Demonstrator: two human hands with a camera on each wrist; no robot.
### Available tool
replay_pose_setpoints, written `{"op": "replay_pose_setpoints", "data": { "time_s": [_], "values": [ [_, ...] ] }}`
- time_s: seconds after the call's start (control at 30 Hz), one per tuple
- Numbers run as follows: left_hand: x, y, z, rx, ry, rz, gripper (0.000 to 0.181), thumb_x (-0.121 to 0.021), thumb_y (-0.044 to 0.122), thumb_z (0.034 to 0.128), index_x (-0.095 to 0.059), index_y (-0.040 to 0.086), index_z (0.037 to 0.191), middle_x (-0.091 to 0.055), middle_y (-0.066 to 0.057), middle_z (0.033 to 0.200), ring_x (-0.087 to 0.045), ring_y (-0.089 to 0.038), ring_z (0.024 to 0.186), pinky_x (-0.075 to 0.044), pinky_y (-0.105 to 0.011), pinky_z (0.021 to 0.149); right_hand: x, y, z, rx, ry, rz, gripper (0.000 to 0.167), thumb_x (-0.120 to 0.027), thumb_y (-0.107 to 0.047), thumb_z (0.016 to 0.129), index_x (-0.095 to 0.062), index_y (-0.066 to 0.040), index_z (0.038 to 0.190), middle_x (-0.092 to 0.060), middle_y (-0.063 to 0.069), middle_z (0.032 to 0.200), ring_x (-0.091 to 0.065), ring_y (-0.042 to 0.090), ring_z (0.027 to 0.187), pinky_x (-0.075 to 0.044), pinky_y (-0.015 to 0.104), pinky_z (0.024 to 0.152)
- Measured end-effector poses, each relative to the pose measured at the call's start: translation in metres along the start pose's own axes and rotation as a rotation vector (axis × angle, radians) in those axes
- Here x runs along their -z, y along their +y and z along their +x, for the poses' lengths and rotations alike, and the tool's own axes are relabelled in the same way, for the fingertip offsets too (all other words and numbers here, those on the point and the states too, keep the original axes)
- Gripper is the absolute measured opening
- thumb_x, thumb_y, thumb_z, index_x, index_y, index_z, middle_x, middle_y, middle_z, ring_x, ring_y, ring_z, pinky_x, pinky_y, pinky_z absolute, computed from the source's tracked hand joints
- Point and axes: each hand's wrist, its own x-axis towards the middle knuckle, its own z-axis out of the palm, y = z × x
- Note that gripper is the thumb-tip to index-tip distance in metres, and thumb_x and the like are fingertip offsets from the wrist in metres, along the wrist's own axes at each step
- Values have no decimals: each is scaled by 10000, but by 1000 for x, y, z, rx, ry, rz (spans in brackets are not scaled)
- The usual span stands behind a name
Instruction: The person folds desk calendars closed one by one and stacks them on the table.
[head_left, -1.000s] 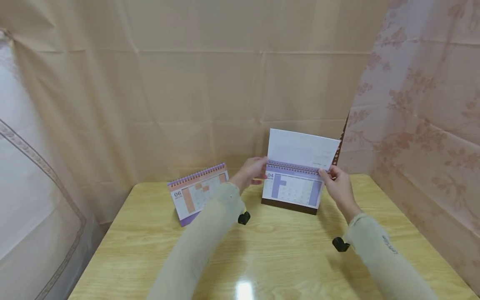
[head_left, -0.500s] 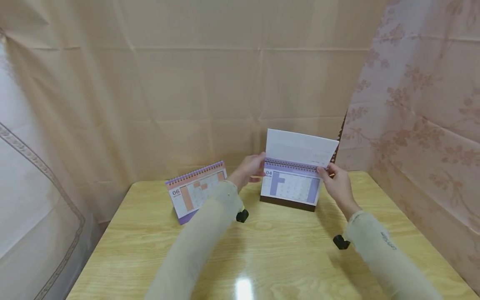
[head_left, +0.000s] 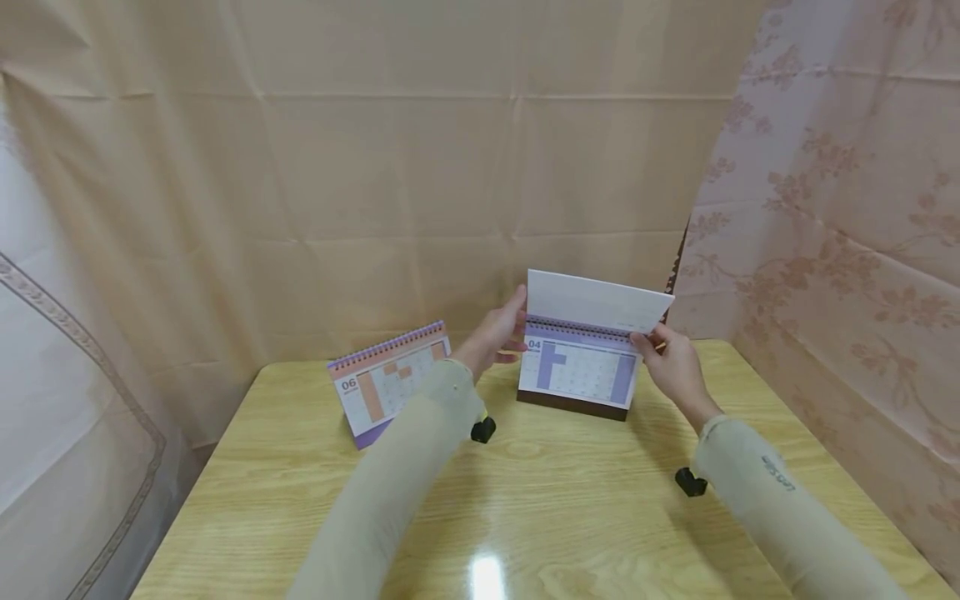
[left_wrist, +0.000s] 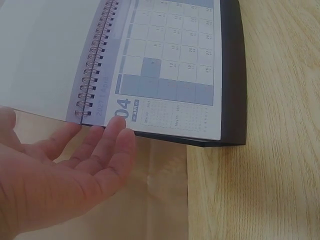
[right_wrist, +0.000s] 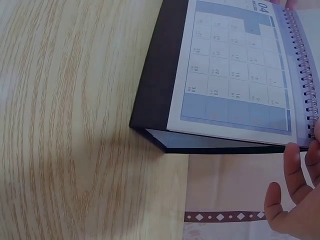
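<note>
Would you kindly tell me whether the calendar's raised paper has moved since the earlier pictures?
Yes: in the head view, the raised paper has lowered, its top edge farther below the curtain crease.

Your head view is looking down across the bench, your wrist views are closely sharing the April calendar from opposite sides
</note>
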Motion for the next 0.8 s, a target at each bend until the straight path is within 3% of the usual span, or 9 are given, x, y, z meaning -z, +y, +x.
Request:
{"op": "replay_pose_setpoints", "data": {
  "time_s": [0.23, 0.53, 0.8],
  "values": [
    [5, -2, -2, 4, 35, 1, 890, -360, 785, 944, -527, 58, 1429, -567, -163, 1338, -544, -410, 1218, -403, -563, 1054, -2, -4, 3, -40, -71, 22, 335, -590, -265, 1045, -664, 23, 1199, -639, 191, 909, -569, 197, 684, -495, 222, 570],
    [-18, -3, 6, -23, -20, 3, 898, -372, 791, 937, -519, 64, 1444, -565, -153, 1347, -541, -419, 1241, -473, -474, 933, 21, 9, -7, 8, -7, -39, 317, -599, -275, 1040, -668, 20, 1131, -640, 191, 860, -541, 124, 609, -446, 250, 508],
    [-2, -4, 3, -19, 0, -2, 893, -365, 768, 956, -472, 54, 1483, -532, -172, 1399, -527, -423, 1249, -399, -569, 1060, 6, 3, -2, 13, -29, -17, 330, -606, -294, 1036, -685, 17, 1111, -666, 203, 894, -558, 190, 680, -448, 251, 526]
  ]
}}
